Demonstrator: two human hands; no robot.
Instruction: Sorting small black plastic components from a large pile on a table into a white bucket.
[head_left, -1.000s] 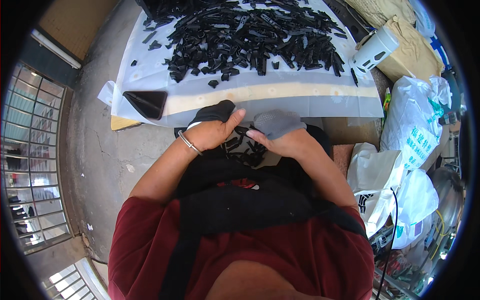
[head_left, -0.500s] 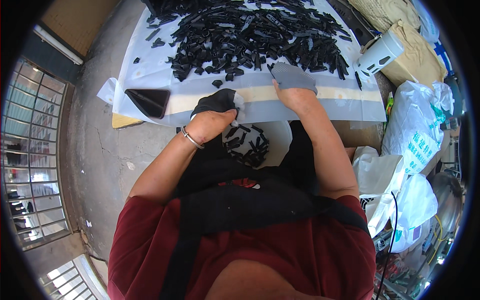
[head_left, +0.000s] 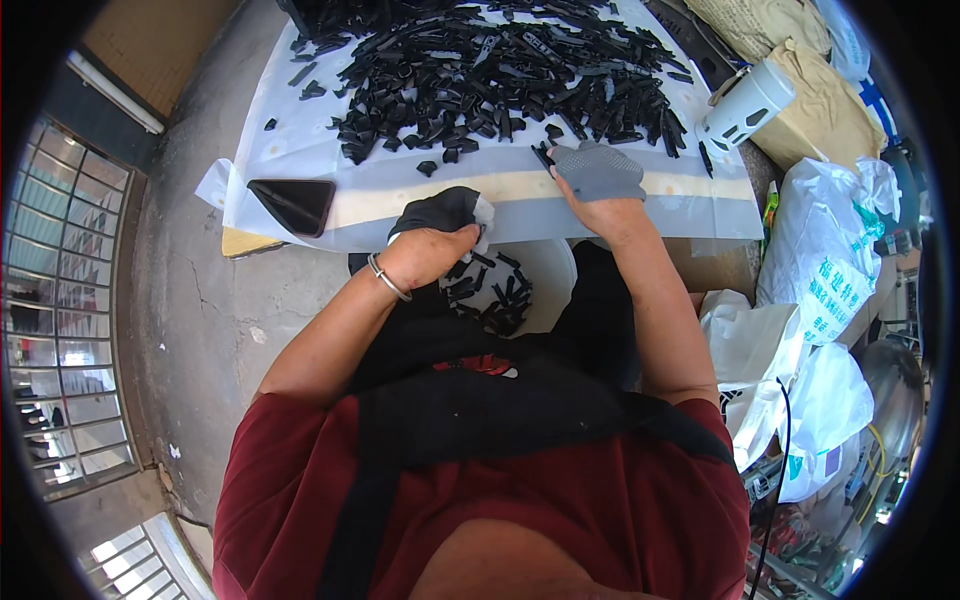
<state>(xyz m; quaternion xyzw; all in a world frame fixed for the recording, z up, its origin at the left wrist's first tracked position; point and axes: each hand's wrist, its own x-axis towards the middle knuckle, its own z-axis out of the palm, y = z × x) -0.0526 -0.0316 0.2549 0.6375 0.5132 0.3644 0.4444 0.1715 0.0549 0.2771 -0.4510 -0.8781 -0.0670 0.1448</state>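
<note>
Holding black piece [head_left: 542, 155], right hand [head_left: 600, 174]

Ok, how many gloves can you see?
2: a black one on the left hand, and a grey one on the right hand, over the table's front edge. Others may be hidden under the heaped black pieces.

Slim black plastic piece [head_left: 542, 155] sticks out of the right hand [head_left: 599, 178], near a messy heap of black plastic pieces [head_left: 470, 80]. Crumpled white wad [head_left: 484, 215], cloth or tissue, can't tell, bunched in the left hand [head_left: 437, 235].
</note>
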